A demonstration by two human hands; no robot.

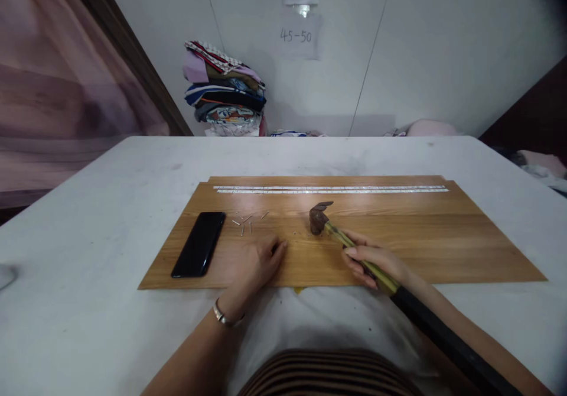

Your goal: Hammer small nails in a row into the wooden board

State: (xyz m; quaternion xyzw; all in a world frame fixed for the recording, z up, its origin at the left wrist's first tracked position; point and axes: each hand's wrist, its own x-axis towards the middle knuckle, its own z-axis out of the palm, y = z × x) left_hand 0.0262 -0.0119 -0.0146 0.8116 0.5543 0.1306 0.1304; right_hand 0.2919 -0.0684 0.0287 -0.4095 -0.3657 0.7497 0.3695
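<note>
My right hand (372, 260) is wrapped around the yellow and black handle of a claw hammer (339, 234). Its rusty brown head is over the wooden board (443, 236), claw pointing up and right; whether it touches the wood I cannot tell. On the board's near left half rests my left hand (261, 260), fingers curled in, with nothing visible in them. Several loose nails (243, 223) lie just beyond that hand. A few tiny specks, perhaps nail heads, show on the wood beside the hammer head.
A black phone (199, 244) lies on the board's left end. Two white marked strips (332, 190) run along its far side. The board lies on a white table (88, 236). Folded clothes (225, 88) are stacked by the wall, below paper notes (300, 35).
</note>
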